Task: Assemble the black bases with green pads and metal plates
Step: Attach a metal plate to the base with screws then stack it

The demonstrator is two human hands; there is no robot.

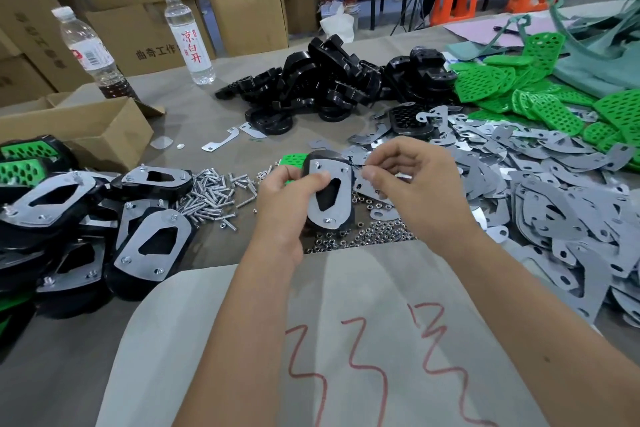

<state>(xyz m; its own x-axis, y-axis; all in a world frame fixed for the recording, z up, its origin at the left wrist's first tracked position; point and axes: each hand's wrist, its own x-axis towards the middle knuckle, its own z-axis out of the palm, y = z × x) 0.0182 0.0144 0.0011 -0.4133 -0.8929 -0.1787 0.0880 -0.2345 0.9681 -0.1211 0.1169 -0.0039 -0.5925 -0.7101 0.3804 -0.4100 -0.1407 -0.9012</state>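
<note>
My left hand (291,191) grips a black base (329,191) with a metal plate (332,215) laid on its upturned face; a screw shows at the plate's near end. Just right of the plate's top, my right hand (408,170) has thumb and forefinger pinched together on something too small to make out. A heap of loose black bases (332,80) lies at the back centre. Green perforated pads (547,87) are piled at the back right. Loose metal plates (540,184) cover the right side. Finished assemblies (86,218) are stacked at the left.
Screws (214,194) and nuts (363,232) are scattered under and left of my hands. A cardboard box (79,125) stands at the left, two water bottles (187,35) behind it. Cartons are stacked at the back. A grey sheet (346,340) with red marks lies near me.
</note>
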